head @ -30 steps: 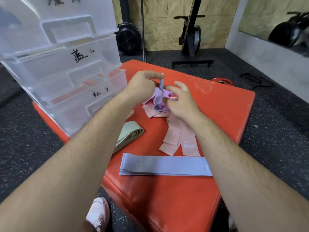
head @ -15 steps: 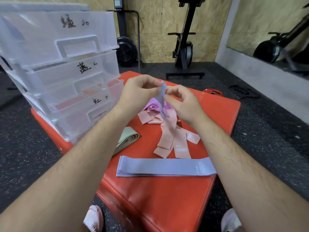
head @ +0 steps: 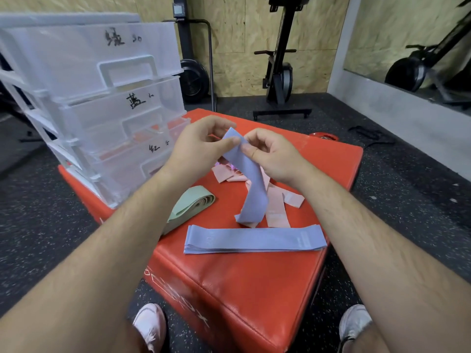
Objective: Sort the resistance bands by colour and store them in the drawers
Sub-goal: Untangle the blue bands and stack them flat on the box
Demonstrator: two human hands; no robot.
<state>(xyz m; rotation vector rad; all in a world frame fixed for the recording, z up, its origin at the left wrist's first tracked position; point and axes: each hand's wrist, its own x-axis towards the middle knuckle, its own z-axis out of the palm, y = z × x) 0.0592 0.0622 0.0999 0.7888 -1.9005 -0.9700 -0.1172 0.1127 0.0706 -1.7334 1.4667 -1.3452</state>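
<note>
Lavender-blue band (head: 251,179) hung over the middle of the red padded box (head: 254,289), its top end pinched between thumb and forefinger of the left hand (head: 201,146) and of the right hand (head: 270,154). Pink bands (head: 276,205) lay heaped beneath it, a blue stack (head: 254,239) along the front edge, green bands (head: 191,207) by the left edge, clear drawers (head: 102,98) at the back-left corner.
</note>
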